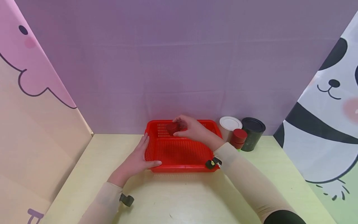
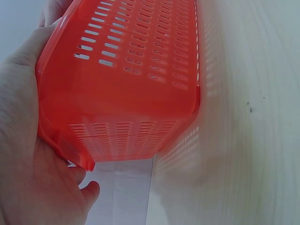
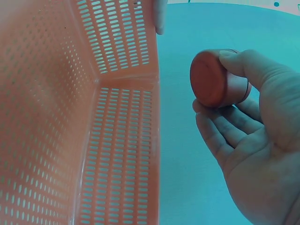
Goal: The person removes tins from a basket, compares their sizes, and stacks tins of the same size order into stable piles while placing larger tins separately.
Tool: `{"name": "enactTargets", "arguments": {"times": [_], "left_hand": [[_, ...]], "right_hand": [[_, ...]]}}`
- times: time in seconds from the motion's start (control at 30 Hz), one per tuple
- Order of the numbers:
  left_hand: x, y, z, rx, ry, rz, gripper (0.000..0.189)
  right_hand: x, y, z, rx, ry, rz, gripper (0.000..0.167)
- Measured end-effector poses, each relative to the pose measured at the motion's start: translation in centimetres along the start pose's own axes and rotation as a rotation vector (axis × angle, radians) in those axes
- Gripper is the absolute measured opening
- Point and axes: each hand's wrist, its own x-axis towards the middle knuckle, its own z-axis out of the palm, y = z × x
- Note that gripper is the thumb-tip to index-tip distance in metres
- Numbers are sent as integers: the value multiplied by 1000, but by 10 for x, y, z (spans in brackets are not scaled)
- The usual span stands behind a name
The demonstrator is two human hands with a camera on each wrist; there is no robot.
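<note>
My right hand point(image 1: 191, 127) pinches a small red round jar point(image 3: 208, 79) between thumb and fingers. A seam runs around the jar near one end. In the head view this jar overlaps the far wall of a red plastic basket point(image 1: 181, 170); the right wrist view shows it apart from the basket's rim. At the basket's near left corner, my left hand point(image 1: 137, 157) holds the rim, thumb over the near edge and fingers along the left side. The left wrist view shows the slotted outer walls of the basket point(image 2: 122, 93), its base close over the table.
Right of the basket stand a white-lidded can point(image 1: 230, 123), a black can point(image 1: 253, 130) and a red cylinder point(image 1: 239, 137) in front of them. A purple cloth wall point(image 1: 181, 62) rises behind the pale wooden table point(image 1: 167, 199). Printed panels flank both sides.
</note>
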Motion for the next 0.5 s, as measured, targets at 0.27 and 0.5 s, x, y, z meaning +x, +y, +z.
{"name": "enactTargets", "arguments": {"times": [0.27,0.5], "left_hand": [[0,2,1,15,-4,-26,136],[0,1,1,29,1,-19,137]], "right_hand": [[-22,6,-8,17,12,42,53],[-40,11,-17,-24,65,79,54]]}}
